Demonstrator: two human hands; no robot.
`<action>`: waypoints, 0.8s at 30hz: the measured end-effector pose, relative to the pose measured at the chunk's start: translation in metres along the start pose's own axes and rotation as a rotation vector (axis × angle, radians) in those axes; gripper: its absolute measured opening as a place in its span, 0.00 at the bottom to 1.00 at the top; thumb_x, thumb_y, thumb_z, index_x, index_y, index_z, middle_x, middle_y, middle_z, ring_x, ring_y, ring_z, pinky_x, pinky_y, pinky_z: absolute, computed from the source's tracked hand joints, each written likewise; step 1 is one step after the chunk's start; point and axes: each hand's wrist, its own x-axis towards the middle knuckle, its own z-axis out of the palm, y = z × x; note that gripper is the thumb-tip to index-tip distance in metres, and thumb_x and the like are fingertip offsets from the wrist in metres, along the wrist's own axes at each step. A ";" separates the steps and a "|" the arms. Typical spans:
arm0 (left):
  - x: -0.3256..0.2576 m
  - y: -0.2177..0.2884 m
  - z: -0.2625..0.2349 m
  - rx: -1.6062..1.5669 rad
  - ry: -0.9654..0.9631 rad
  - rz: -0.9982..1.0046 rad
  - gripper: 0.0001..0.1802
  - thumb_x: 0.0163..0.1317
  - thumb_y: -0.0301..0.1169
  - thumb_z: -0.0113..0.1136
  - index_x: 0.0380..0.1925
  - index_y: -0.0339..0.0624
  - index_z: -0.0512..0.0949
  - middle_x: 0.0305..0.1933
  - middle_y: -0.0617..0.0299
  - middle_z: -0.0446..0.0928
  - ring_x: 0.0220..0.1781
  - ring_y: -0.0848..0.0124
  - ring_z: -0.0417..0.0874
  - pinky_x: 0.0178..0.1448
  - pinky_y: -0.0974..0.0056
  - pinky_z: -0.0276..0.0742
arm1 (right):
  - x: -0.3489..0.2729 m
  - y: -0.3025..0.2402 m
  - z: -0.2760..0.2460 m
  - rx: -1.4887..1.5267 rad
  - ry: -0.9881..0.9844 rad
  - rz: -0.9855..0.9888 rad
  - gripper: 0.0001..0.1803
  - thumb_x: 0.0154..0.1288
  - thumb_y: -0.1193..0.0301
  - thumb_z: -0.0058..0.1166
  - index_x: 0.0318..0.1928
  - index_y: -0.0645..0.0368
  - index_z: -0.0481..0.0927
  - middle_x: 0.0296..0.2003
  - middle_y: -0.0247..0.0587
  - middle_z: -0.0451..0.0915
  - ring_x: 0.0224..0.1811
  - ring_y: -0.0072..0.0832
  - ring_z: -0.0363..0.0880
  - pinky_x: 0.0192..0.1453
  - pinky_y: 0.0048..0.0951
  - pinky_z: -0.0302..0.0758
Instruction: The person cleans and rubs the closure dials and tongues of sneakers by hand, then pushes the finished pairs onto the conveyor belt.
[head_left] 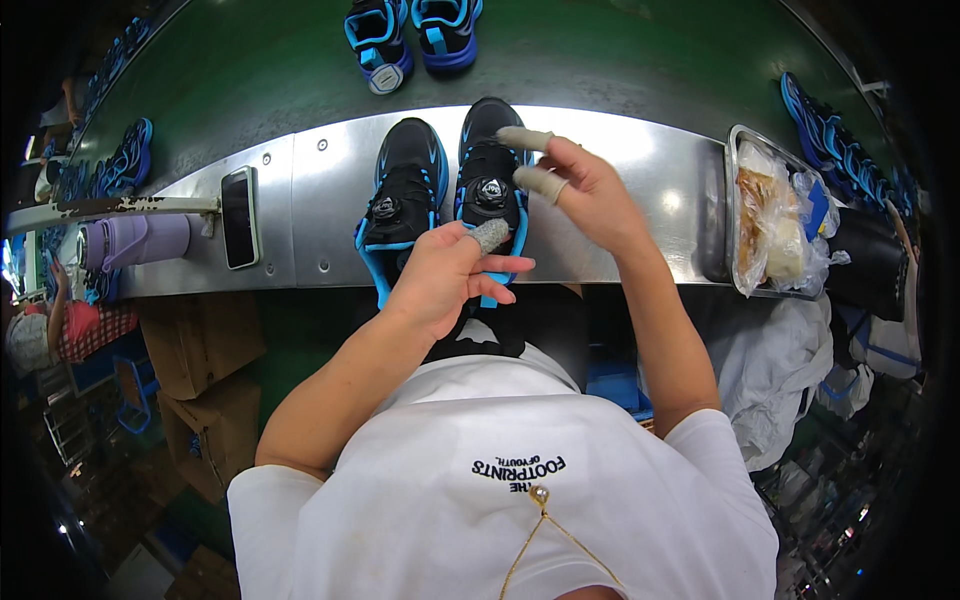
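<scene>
Two black shoes with bright blue trim stand side by side on a metal ledge, toes pointing away from me. The left shoe and the right shoe each carry a round dial on the tongue. My left hand rests at the heels of the pair, its thumb wrapped in a grey finger cot, fingers curled around the blue heel tab of the right shoe. My right hand hovers over the right shoe, two cot-covered fingers stretched toward its dial and toe.
Another blue and black pair sits on the green belt beyond. A phone lies on the ledge at left, beside a lilac bottle. A metal tray with bagged items stands at right. More shoes line both belt sides; cardboard boxes sit below left.
</scene>
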 end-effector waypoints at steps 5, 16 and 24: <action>0.000 -0.002 0.004 0.027 0.032 0.008 0.15 0.70 0.29 0.50 0.51 0.31 0.71 0.50 0.52 0.75 0.48 0.58 0.85 0.26 0.65 0.83 | -0.006 -0.016 0.022 -0.233 -0.179 -0.043 0.22 0.59 0.74 0.59 0.56 0.52 0.80 0.45 0.37 0.81 0.44 0.26 0.75 0.50 0.26 0.71; -0.002 -0.002 0.008 0.055 0.062 -0.017 0.12 0.69 0.24 0.43 0.48 0.28 0.70 0.48 0.51 0.75 0.47 0.61 0.85 0.29 0.67 0.84 | 0.000 -0.015 0.023 -0.049 -0.247 0.024 0.23 0.56 0.75 0.60 0.55 0.52 0.81 0.35 0.33 0.77 0.34 0.20 0.70 0.39 0.21 0.69; -0.004 0.000 0.005 0.047 0.029 -0.005 0.13 0.70 0.27 0.44 0.49 0.31 0.71 0.49 0.52 0.77 0.48 0.62 0.84 0.29 0.67 0.82 | -0.004 -0.021 0.037 -0.342 -0.002 -0.075 0.23 0.54 0.75 0.62 0.54 0.53 0.82 0.30 0.32 0.70 0.29 0.19 0.64 0.34 0.21 0.65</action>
